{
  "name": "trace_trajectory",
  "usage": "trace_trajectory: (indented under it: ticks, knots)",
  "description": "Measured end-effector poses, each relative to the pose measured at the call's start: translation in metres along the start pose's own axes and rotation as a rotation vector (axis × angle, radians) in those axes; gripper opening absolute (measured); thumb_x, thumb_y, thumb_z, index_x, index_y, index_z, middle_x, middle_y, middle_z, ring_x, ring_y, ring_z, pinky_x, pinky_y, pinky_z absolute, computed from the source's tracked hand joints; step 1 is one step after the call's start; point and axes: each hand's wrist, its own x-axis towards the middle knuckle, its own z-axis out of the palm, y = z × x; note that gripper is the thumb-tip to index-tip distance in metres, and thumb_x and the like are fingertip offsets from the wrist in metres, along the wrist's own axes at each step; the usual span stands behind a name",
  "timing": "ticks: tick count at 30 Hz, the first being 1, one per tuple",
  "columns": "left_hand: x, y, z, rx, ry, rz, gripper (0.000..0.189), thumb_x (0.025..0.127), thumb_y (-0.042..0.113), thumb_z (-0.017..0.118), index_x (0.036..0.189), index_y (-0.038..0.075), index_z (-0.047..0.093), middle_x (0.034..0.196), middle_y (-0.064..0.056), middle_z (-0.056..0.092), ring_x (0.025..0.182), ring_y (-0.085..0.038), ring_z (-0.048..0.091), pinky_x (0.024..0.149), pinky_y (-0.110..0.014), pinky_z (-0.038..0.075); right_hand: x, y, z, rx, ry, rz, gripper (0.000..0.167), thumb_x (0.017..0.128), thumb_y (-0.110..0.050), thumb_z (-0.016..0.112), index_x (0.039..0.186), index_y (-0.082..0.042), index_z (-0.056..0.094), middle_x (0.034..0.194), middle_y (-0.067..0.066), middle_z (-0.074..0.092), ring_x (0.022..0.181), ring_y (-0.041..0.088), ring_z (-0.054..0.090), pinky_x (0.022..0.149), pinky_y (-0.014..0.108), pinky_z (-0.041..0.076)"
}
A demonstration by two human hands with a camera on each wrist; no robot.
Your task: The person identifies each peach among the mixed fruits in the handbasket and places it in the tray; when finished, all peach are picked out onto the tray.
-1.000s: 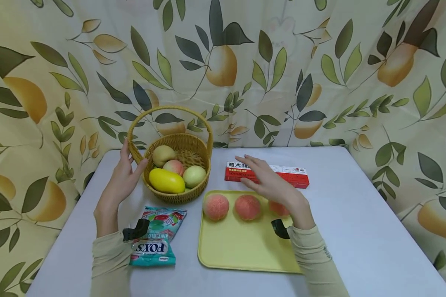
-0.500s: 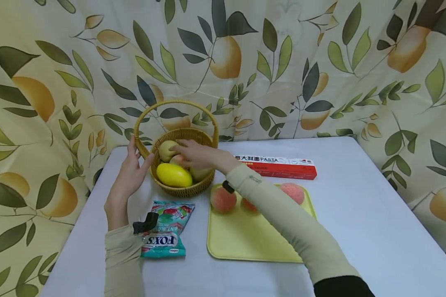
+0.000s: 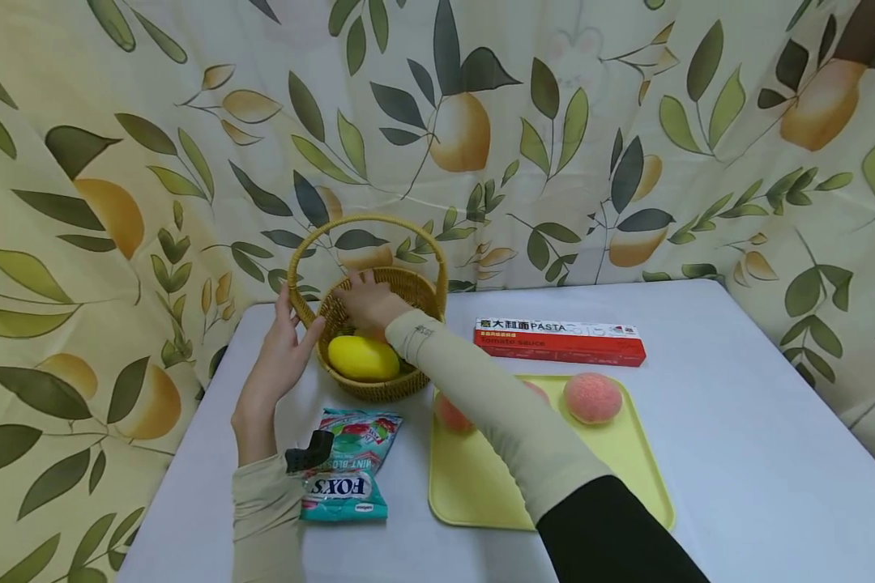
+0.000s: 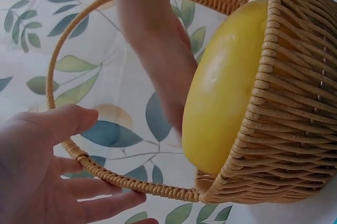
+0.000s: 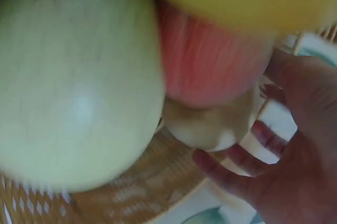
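My left hand (image 3: 280,360) rests at the left side of the wicker basket (image 3: 379,393); in the left wrist view its fingers and thumb lie loosely by the handle (image 4: 147,187). My right hand (image 3: 370,304) is inside the basket. In the right wrist view the right hand's fingers are spread, fairly straight, with fingertips right at the edge of a pale beige round fruit (image 5: 210,132). In front of that fruit sit a pink peach (image 5: 210,58), a pale green round fruit (image 5: 79,82) and a yellow oval fruit (image 3: 363,359). The right sleeve hides part of the basket.
Pink peaches (image 3: 593,397) lie on a yellow tray (image 3: 591,478), partly covered by the right arm. A red and white pasta box (image 3: 560,342) lies behind the tray. A teal FOX'S candy bag (image 3: 350,465) lies before the basket. A patterned curtain (image 3: 554,162) hangs behind the table.
The right hand has gone from above the tray and pasta box leftward into the basket, then farther down onto the pale beige fruit. The left hand stays at the handle; the view shifts slightly.
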Motion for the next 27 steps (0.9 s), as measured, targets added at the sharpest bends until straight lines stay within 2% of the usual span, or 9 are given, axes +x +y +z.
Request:
trace_trajectory:
  ticks: [3, 7, 11, 13, 16, 19, 22, 24, 27]
  knots:
    - [0.001, 0.001, 0.004, 0.0, -0.001, 0.007, 0.091, 0.108, 0.043, 0.047, 0.163, 0.014, -0.019, 0.174, -0.018, -0.001, 0.156, -0.045, 0.026, 0.124, -0.062, 0.026, -0.006, 0.014, -0.002, 0.068, -0.005, 0.106, 0.055, 0.11, -0.025, 0.042, 0.163, -0.023, 0.029, 0.167, 0.021, 0.018, 0.152, 0.042, 0.029, 0.111, 0.051, 0.05]
    - [0.001, 0.0, 0.009, -0.008, -0.014, 0.005, 0.091, 0.108, 0.045, 0.047, 0.164, 0.015, -0.019, 0.174, -0.018, 0.0, 0.156, -0.043, 0.026, 0.125, -0.061, 0.025, -0.013, 0.029, -0.001, 0.194, -0.034, 0.142, 0.061, 0.108, -0.028, 0.04, 0.166, -0.025, 0.021, 0.166, 0.022, 0.031, 0.145, 0.039, 0.045, 0.113, 0.048, 0.049]
    - [-0.003, 0.0, 0.01, 0.005, -0.038, -0.015, 0.093, 0.107, 0.049, 0.046, 0.163, 0.015, -0.02, 0.174, -0.019, 0.0, 0.156, -0.043, 0.026, 0.125, -0.062, 0.025, -0.014, 0.038, -0.003, 0.196, -0.013, 0.085, 0.067, 0.101, -0.031, 0.055, 0.163, -0.029, 0.029, 0.161, 0.015, 0.039, 0.145, 0.035, 0.043, 0.116, 0.051, 0.045]
    - [-0.003, 0.002, 0.007, 0.021, -0.027, -0.014, 0.092, 0.107, 0.049, 0.045, 0.164, 0.015, -0.018, 0.173, -0.02, 0.002, 0.156, -0.045, 0.028, 0.124, -0.063, 0.026, -0.013, 0.039, -0.011, 0.184, 0.043, 0.044, 0.066, 0.097, -0.036, 0.062, 0.158, -0.029, 0.037, 0.159, 0.012, 0.038, 0.146, 0.035, 0.036, 0.115, 0.051, 0.044]
    - [0.0, 0.003, 0.001, 0.036, -0.004, 0.0, 0.09, 0.108, 0.049, 0.044, 0.164, 0.015, -0.018, 0.173, -0.021, 0.003, 0.155, -0.046, 0.028, 0.123, -0.065, 0.027, -0.02, 0.039, -0.029, 0.22, 0.155, -0.021, 0.062, 0.094, -0.042, 0.067, 0.149, -0.026, 0.044, 0.149, 0.011, 0.046, 0.136, 0.034, 0.041, 0.109, 0.048, 0.046]
    - [0.003, 0.005, -0.001, 0.023, -0.004, 0.009, 0.091, 0.107, 0.052, 0.044, 0.164, 0.015, -0.018, 0.173, -0.02, 0.002, 0.156, -0.046, 0.027, 0.123, -0.065, 0.026, -0.054, 0.043, -0.041, 0.326, 0.276, -0.057, 0.061, 0.091, -0.042, 0.072, 0.141, -0.021, 0.044, 0.14, 0.014, 0.053, 0.124, 0.033, 0.051, 0.099, 0.047, 0.051]
    - [0.003, 0.006, 0.001, 0.013, -0.026, 0.002, 0.093, 0.106, 0.054, 0.043, 0.163, 0.016, -0.02, 0.174, -0.019, 0.0, 0.157, -0.044, 0.025, 0.124, -0.064, 0.025, -0.108, 0.053, -0.04, 0.413, 0.358, -0.086, 0.069, 0.089, -0.042, 0.077, 0.14, -0.017, 0.038, 0.136, 0.016, 0.053, 0.114, 0.031, 0.055, 0.089, 0.044, 0.054]
    - [0.002, 0.005, 0.0, 0.012, -0.032, -0.005, 0.093, 0.107, 0.052, 0.044, 0.163, 0.016, -0.021, 0.174, -0.019, 0.0, 0.157, -0.044, 0.024, 0.125, -0.064, 0.024, -0.146, 0.058, -0.034, 0.449, 0.359, -0.087, 0.074, 0.087, -0.047, 0.078, 0.141, -0.02, 0.036, 0.132, 0.013, 0.053, 0.106, 0.028, 0.058, 0.082, 0.041, 0.055]
    - [-0.001, 0.002, -0.004, 0.021, -0.022, -0.01, 0.092, 0.108, 0.048, 0.045, 0.163, 0.016, -0.022, 0.173, -0.02, -0.001, 0.156, -0.046, 0.024, 0.124, -0.065, 0.024, -0.189, 0.06, -0.021, 0.497, 0.285, -0.093, 0.069, 0.086, -0.057, 0.076, 0.14, -0.029, 0.043, 0.123, 0.004, 0.055, 0.099, 0.022, 0.059, 0.077, 0.036, 0.055]
